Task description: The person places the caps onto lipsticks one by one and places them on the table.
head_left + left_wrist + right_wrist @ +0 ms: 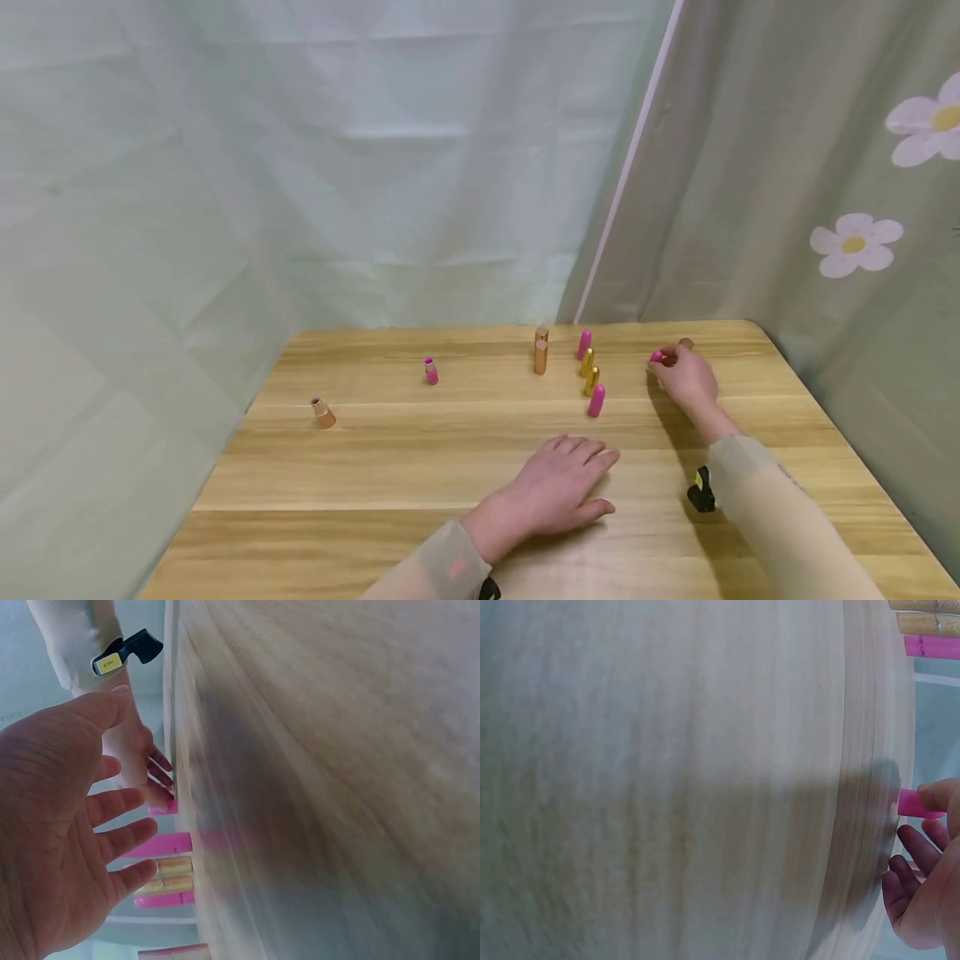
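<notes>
My right hand (686,379) is at the far right of the table and pinches a small pink lipstick piece (919,804) between thumb and fingers; the fingers hide part of it. Just behind this hand, a copper-coloured piece (686,342) is partly covered. My left hand (558,487) is held palm down over the front middle, fingers spread, with nothing in it. Beyond it stands a row of lipstick tubes: a near pink tube (597,401), two gold tubes (592,382) and a far pink tube (584,344). Left of that row are two copper tubes (541,358), one behind the other.
Farther left, a short pink lipstick base (431,372) with a silver collar stands uncapped. A copper lipstick base (323,413), also uncapped, is near the left edge of the wooden table (337,483). Hanging curtains (450,167) enclose the back and sides.
</notes>
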Available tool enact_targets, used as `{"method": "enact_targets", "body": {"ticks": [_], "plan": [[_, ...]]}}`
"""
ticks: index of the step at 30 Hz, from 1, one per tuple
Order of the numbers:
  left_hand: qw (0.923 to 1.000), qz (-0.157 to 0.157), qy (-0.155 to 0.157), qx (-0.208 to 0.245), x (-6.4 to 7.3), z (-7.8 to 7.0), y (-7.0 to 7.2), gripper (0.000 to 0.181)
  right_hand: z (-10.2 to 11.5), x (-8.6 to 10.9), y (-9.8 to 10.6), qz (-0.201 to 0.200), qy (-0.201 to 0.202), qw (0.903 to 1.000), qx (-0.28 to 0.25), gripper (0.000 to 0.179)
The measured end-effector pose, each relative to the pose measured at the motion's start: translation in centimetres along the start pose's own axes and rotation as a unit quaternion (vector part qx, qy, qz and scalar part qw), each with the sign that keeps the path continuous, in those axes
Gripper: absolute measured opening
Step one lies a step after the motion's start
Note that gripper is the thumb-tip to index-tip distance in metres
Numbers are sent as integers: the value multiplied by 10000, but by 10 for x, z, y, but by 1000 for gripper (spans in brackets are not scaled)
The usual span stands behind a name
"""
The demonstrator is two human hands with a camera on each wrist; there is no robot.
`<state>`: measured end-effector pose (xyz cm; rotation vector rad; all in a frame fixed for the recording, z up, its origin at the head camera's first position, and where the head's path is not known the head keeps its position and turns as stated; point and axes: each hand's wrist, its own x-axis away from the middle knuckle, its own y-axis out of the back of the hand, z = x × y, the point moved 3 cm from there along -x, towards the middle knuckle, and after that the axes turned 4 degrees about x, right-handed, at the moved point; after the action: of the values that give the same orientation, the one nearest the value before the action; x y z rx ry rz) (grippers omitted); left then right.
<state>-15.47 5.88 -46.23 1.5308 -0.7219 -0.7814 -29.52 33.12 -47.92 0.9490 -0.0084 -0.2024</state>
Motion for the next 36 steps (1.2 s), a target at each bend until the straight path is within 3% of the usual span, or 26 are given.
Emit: {"method": "enact_targets", "body": {"ticks": [4, 14, 21, 28, 30, 32, 36], "plan": [[9999, 58, 24, 99, 2, 0, -1, 67, -1, 2, -1, 98, -83, 9999, -32, 47], [9994, 150, 107, 300, 0, 7, 3, 68, 2, -2, 4, -136, -124, 9993, -341, 42], [9993, -3, 126, 351, 8, 14, 14, 68, 4, 15, 15, -417, -125, 9879, -1489, 37], [9981, -314, 215, 487, 20, 26, 29, 65, 24, 48, 27, -83, -252, 9568, -2896, 46], [9972, -405, 249, 585, 24, 30, 34, 64, 30, 58, 29, 66, -375, 9435, -3292, 48], [9961, -474, 291, 679, 30, 33, 37, 63, 35, 67, 31, 178, -489, 9245, -3776, 46], [9943, -586, 358, 818, 41, 38, 40, 62, 44, 85, 30, 255, -700, 8746, -4792, 34]]}}
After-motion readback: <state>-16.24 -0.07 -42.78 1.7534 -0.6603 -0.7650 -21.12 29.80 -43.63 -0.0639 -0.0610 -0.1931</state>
